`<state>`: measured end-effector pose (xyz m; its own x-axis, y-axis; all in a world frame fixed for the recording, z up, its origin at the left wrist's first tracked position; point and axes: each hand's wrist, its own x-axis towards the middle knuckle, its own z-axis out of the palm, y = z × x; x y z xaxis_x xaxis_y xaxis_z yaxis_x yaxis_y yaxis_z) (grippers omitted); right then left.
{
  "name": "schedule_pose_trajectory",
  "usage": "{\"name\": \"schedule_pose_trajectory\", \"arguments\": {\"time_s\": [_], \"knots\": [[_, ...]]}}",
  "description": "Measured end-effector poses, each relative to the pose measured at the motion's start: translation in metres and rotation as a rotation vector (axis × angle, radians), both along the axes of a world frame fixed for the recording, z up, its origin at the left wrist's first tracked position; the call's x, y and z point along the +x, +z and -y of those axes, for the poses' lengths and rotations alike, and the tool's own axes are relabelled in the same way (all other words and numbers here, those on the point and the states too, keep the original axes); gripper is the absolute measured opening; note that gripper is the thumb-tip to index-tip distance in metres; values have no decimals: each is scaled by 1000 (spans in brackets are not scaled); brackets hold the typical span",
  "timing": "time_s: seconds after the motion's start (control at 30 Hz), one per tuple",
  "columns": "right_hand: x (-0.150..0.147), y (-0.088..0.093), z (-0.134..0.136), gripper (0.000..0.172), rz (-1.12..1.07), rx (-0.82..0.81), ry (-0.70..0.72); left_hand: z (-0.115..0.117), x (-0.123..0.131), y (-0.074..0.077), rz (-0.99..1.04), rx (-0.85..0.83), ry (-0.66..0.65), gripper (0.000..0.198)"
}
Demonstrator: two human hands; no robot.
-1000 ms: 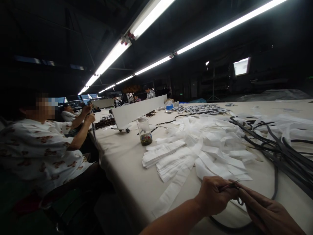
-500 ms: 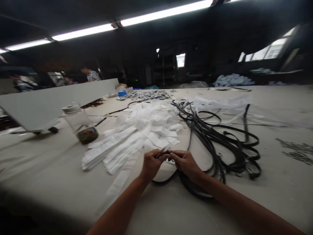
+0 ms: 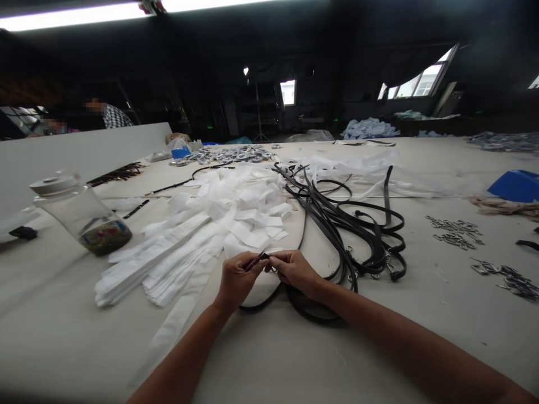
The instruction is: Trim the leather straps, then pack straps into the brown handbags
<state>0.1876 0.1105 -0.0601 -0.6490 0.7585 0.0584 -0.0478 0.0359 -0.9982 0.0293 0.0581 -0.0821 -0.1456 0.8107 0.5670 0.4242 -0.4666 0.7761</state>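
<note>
Strap end [image 3: 266,256], dark and small: held it between both hands, above the pale table [image 3: 252,359]. Pinched it narrowly at the tips of the right hand [image 3: 297,272]. Closed the left hand [image 3: 238,280] around a slim pointed tool [image 3: 255,261], with tip angled up and rightward. Could not tell the tool's exact kind, nor the left hand's precise hold on the strap end. Noted black straps [image 3: 334,238] heaped in loops to the right, with metal clips [image 3: 388,261] among the nearer ends and one curve passing beneath the right wrist [image 3: 326,292]. Saw white strips [image 3: 189,241] piled to the left, flat-stacked in front and tangled behind. Just left of those, found a clear jar [image 3: 78,216] with a white lid [image 3: 54,184] and dark contents [image 3: 104,238] low inside. Spotted small metal parts [image 3: 457,229] in clusters at far right, near a blue object [image 3: 516,186]. Farther back, made out grey rings [image 3: 240,154] and, behind a white panel [image 3: 84,151], a person in a checked top [image 3: 117,116].
</note>
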Motion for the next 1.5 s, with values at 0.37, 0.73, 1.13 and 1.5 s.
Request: {"name": "schedule_pose_trajectory", "arguments": {"time_s": [0.37, 0.73, 1.13, 1.5], "knots": [[1, -6, 0, 47, 14, -7, -113, 2, 4, -4, -95, 89, 23, 14], [9, 0, -10, 45, -27, 136, -251, -2, 6, -1, 321, -329, -95, 50], [12, -6, -24, 40, -94, 180, -273, -2, 9, -11, -40, -190, -143, 38], [11, -10, -29, 22, -152, 409, -296, -1, 10, -8, 59, -239, -152, 44]]}}
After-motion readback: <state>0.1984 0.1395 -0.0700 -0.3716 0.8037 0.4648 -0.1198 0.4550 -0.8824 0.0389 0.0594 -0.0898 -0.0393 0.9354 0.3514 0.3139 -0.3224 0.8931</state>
